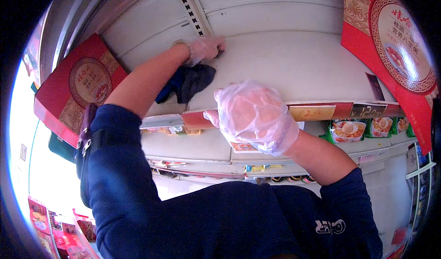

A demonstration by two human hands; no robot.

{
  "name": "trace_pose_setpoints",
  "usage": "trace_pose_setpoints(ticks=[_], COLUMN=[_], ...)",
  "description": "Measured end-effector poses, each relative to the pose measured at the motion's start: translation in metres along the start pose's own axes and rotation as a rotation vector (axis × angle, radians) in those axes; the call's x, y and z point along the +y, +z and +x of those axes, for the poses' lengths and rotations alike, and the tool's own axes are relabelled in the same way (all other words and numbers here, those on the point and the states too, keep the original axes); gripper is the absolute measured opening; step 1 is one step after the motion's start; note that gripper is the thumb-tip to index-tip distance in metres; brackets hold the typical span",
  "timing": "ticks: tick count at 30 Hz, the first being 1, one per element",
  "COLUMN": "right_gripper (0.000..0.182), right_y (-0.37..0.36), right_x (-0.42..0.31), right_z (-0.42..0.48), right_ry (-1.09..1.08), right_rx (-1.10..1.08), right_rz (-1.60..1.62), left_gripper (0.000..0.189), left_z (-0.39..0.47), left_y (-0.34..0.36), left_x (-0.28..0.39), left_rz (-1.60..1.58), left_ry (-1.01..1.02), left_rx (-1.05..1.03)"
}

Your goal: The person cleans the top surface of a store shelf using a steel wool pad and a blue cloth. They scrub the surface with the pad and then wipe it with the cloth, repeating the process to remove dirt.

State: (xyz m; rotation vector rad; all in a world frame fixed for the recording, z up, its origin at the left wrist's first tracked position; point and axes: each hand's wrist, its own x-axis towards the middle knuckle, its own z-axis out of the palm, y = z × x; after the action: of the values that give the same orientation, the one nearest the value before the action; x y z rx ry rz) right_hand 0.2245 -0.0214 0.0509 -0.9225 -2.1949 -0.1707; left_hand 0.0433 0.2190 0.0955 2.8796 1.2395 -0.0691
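I see a white metal store shelf in front of me. My left hand, in a clear plastic glove, is over the back left of the shelf with its fingers curled; a small dark bit shows at its fingertips, too unclear to name. Just below that hand a dark blue and grey cloth lies crumpled on the shelf. My right hand, also in a clear plastic glove, is at the shelf's front edge, back of the hand up. Its palm side is hidden, so whether it holds anything does not show.
A red gift box stands tilted at the left, beside my left forearm. Another large red box rises at the right. Handwritten price cards line the front rail. Green food packets sit on the shelf below.
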Motion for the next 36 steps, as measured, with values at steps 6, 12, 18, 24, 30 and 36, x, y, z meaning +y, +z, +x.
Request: trace_pose_setpoints(ticks=[6,12,18,24,30,36], right_gripper=[0.036,0.034,0.033,0.033,0.035,0.037], right_y=[-0.002,0.003,0.005,-0.001,0.002,0.005], right_x=[-0.001,0.002,0.0,0.004,0.003,0.002], right_z=[0.0,-0.001,-0.001,0.0,0.0,0.0], right_ry=[0.014,-0.026,-0.064,-0.018,-0.01,-0.037], right_rx=[0.019,0.06,0.073,0.021,0.029,0.048], right_rz=[0.015,0.024,-0.01,0.011,0.051,0.104], left_gripper=[0.026,0.025,0.025,0.022,0.024,0.02], left_z=[0.063,0.097,0.095,0.068,0.057,0.056], left_y=[0.005,0.027,0.025,-0.003,-0.001,0.008], left_x=[-0.028,-0.081,-0.102,-0.004,-0.009,-0.073], left_rz=[0.143,0.094,0.266,0.146,0.281,0.18], left_ry=[-0.105,0.074,0.161,0.067,0.215,0.276], left_rx=[0.017,0.053,-0.059,0.027,0.132,0.037])
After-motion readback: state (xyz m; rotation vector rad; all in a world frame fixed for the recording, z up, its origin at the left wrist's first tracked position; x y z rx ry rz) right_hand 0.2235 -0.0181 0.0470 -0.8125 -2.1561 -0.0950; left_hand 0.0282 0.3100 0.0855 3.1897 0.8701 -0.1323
